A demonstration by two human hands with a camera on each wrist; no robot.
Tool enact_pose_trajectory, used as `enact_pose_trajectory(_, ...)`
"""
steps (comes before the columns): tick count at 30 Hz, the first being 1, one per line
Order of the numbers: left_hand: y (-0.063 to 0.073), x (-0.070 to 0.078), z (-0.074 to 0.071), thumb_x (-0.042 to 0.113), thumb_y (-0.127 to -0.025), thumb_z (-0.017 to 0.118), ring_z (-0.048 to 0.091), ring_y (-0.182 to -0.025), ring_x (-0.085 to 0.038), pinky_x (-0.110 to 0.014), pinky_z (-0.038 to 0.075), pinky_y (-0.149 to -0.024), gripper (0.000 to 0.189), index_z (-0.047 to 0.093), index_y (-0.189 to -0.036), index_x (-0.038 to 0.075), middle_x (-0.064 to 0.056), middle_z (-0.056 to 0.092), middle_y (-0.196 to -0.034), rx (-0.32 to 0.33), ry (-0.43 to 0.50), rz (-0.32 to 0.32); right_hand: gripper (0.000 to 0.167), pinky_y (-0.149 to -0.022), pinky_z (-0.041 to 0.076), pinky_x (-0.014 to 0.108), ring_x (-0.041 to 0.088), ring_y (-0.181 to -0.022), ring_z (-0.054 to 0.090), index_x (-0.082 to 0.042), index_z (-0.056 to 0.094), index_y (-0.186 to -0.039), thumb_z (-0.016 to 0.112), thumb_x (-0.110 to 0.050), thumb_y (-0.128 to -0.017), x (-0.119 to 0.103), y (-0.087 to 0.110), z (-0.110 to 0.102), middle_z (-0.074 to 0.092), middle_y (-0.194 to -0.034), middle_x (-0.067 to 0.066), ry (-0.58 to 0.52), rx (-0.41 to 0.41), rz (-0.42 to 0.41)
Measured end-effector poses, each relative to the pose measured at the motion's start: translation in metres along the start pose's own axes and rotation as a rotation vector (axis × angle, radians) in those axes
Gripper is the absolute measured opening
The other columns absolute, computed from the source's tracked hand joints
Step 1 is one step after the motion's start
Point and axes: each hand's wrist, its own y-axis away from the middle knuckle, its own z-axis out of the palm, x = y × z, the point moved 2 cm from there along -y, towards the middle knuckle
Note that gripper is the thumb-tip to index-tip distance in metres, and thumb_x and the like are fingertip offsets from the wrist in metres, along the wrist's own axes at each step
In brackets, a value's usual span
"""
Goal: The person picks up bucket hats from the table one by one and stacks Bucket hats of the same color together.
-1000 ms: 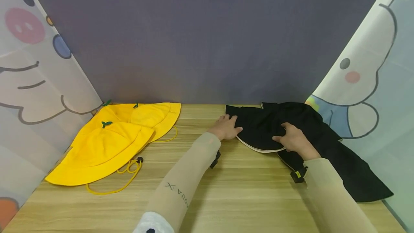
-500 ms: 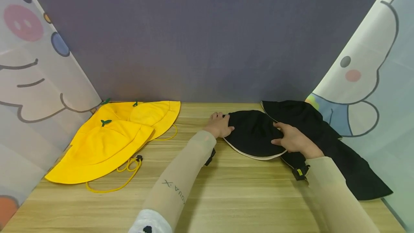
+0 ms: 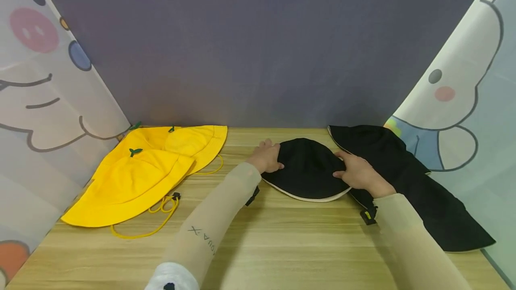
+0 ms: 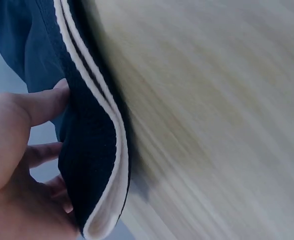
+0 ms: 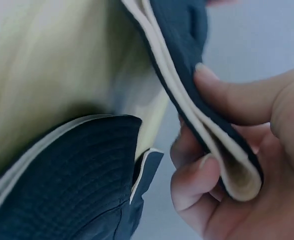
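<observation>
Both hands hold a black bucket hat [image 3: 307,169] with cream edging, folded flat, near the middle of the wooden table. My left hand [image 3: 266,156] grips its left end; in the left wrist view the thumb lies on the brim [image 4: 89,140] and the fingers go behind it. At the right end my right hand [image 3: 360,175] pinches the brim between thumb and curled fingers, as the right wrist view shows over the doubled cream edge [image 5: 187,107]. Other black hats lie to the right, one at the back [image 3: 364,138] and one nearer [image 3: 435,209].
Yellow hats [image 3: 129,182] with green sprouts overlap at the left, a yellow cord [image 3: 145,235] trailing onto the table [image 3: 290,249]. A grey panel [image 3: 262,48] stands behind. Printed cartoon panels [image 3: 451,102] close off both sides.
The held black hat has moved left and slightly nearer, away from the other black hats. My left hand has travelled left with it; my right hand has shifted only a little.
</observation>
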Motion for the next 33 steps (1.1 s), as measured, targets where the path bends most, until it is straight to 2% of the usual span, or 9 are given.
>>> enact_pose_trajectory(5, 0.008, -0.006, 0.001, 0.042, -0.101, 0.062, 0.049, -0.128, -0.032, -0.038, 0.049, -0.091, 0.079, 0.021, -0.163, 0.019, -0.018, 0.027, -0.156, -0.005, 0.068, -0.012, 0.054, -0.095, 0.046, 0.061, 0.052, -0.118, 0.056, 0.01, 0.047, -0.141, 0.069, -0.01, -0.095, -0.008, -0.004, 0.004, 0.057, -0.133, 0.032, 0.094, 0.036, -0.026)
enact_pose_trajectory(8, 0.01, -0.014, 0.004, 0.04, -0.101, 0.063, 0.054, -0.118, -0.032, -0.037, 0.05, -0.086, 0.078, 0.022, -0.163, 0.017, -0.019, 0.029, -0.153, 0.016, 0.093, 0.003, 0.054, -0.096, 0.046, 0.061, 0.051, -0.119, 0.056, 0.01, 0.046, -0.142, 0.067, -0.008, -0.095, -0.013, -0.006, 0.007, 0.057, -0.134, 0.032, 0.084, 0.045, -0.041)
enact_pose_trajectory(12, 0.016, -0.027, 0.008, 0.037, -0.1, 0.064, 0.053, -0.116, -0.032, -0.038, 0.05, -0.09, 0.077, 0.025, -0.162, 0.013, -0.021, 0.034, -0.148, 0.053, 0.131, 0.037, 0.058, -0.098, 0.045, 0.06, 0.05, -0.121, 0.055, 0.01, 0.04, -0.146, 0.065, -0.007, -0.097, -0.018, -0.011, 0.014, 0.055, -0.136, 0.033, 0.067, 0.03, -0.066)
enact_pose_trajectory(16, 0.029, -0.041, 0.011, 0.038, -0.101, 0.064, 0.048, -0.13, -0.034, -0.041, 0.047, -0.102, 0.076, 0.026, -0.161, 0.011, -0.023, 0.034, -0.151, 0.058, 0.16, 0.029, 0.061, -0.1, 0.044, 0.06, 0.049, -0.124, 0.053, 0.009, 0.037, -0.149, 0.065, -0.008, -0.098, -0.024, -0.016, 0.02, 0.053, -0.139, 0.033, 0.084, 0.013, -0.094)
enact_pose_trajectory(19, 0.038, -0.05, 0.013, 0.04, -0.101, 0.062, 0.044, -0.137, -0.038, -0.045, 0.043, -0.107, 0.074, 0.028, -0.16, 0.008, -0.025, 0.036, -0.152, 0.068, 0.141, 0.031, 0.06, -0.101, 0.044, 0.06, 0.049, -0.125, 0.053, 0.008, 0.039, -0.149, 0.065, -0.009, -0.098, -0.03, -0.018, 0.024, 0.053, -0.14, 0.032, 0.077, 0.008, -0.106)
enact_pose_trajectory(24, 0.052, -0.061, 0.017, 0.041, -0.102, 0.061, 0.049, -0.129, -0.04, -0.047, 0.043, -0.106, 0.072, 0.035, -0.156, 0.002, -0.027, 0.042, -0.143, 0.088, 0.109, 0.042, 0.058, -0.1, 0.046, 0.058, 0.048, -0.123, 0.056, 0.009, 0.04, -0.148, 0.065, -0.01, -0.098, -0.04, -0.022, 0.032, 0.055, -0.137, 0.031, 0.081, -0.018, -0.128)
enact_pose_trajectory(33, 0.076, -0.073, 0.018, 0.039, -0.101, 0.063, 0.05, -0.12, -0.039, -0.048, 0.043, -0.103, 0.069, 0.04, -0.151, -0.002, -0.027, 0.047, -0.134, 0.104, 0.108, 0.052, 0.056, -0.096, 0.049, 0.058, 0.046, -0.121, 0.057, 0.007, 0.043, -0.147, 0.064, -0.012, -0.099, -0.052, -0.023, 0.051, 0.056, -0.135, 0.03, 0.092, -0.068, -0.138)
